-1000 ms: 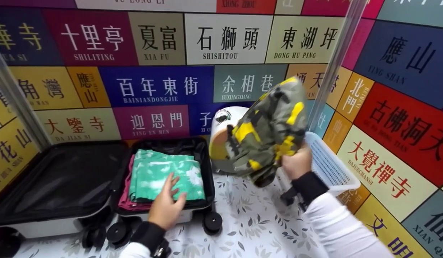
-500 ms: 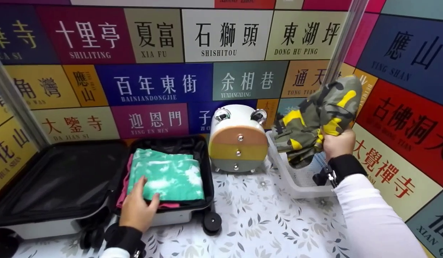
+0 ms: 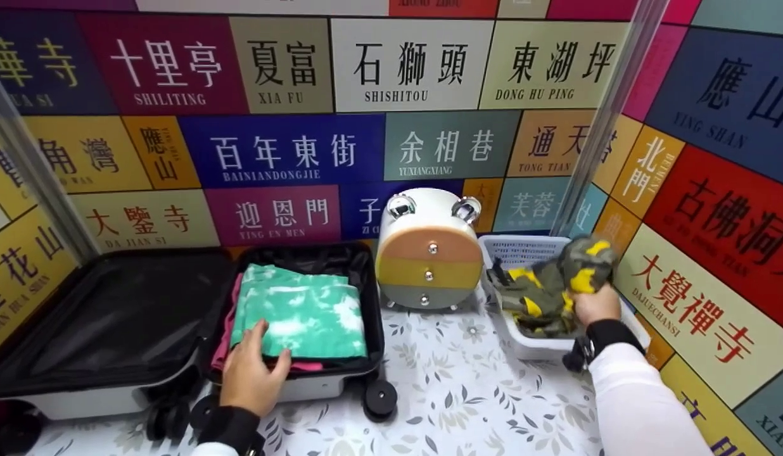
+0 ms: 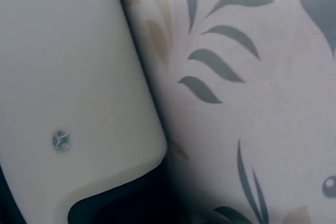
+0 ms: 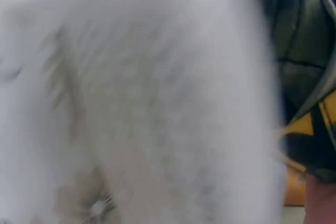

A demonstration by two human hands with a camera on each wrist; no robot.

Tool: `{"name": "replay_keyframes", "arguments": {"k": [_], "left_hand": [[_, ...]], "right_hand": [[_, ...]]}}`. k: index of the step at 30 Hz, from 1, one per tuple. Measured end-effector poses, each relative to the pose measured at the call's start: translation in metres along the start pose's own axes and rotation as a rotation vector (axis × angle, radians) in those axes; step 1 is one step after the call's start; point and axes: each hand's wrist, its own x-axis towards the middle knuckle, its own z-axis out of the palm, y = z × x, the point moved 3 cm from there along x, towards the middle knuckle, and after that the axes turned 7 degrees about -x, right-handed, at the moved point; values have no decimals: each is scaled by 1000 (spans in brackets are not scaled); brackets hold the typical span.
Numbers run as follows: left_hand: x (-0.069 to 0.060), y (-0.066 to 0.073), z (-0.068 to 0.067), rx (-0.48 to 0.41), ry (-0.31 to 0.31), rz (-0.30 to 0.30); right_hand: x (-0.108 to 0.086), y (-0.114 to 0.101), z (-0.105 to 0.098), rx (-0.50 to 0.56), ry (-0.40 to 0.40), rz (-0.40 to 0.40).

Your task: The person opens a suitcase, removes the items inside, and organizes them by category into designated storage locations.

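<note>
In the head view my right hand (image 3: 595, 305) grips a camouflage garment (image 3: 543, 297) with yellow patches, which hangs down into the white basket (image 3: 536, 349). The right wrist view shows part of that garment (image 5: 303, 51) along its right edge, beside the blurred basket wall (image 5: 173, 98). My left hand (image 3: 255, 373) is at the front left of the suitcase, its fingers spread at the near edge of folded green-and-white cloth (image 3: 303, 310). Pink cloth (image 3: 308, 367) lies beneath the green one. Only the suitcase's pale side (image 4: 79, 77) appears in the left wrist view.
The suitcase's open black half (image 3: 113, 310) lies at the left. Between suitcase and basket stands a round white case (image 3: 429, 272) with three coloured bands and silver knobs. A black suitcase wheel (image 3: 379, 400) sticks out in front. Walls with coloured name panels surround the leaf-patterned surface.
The camouflage garment has gone right and then down into the basket with my right hand. My left hand has shifted left across the suitcase's front, its fingers spread.
</note>
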Motion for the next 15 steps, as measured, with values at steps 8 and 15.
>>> {"name": "replay_keyframes", "arguments": {"k": [8,15], "left_hand": [[-1,-4,2,42,15,-14],[-1,-4,0,87,-39,-53]], "right_hand": [[-3,3,7,75,-102,6],[-9,8,2,-182,-323,91]]}}
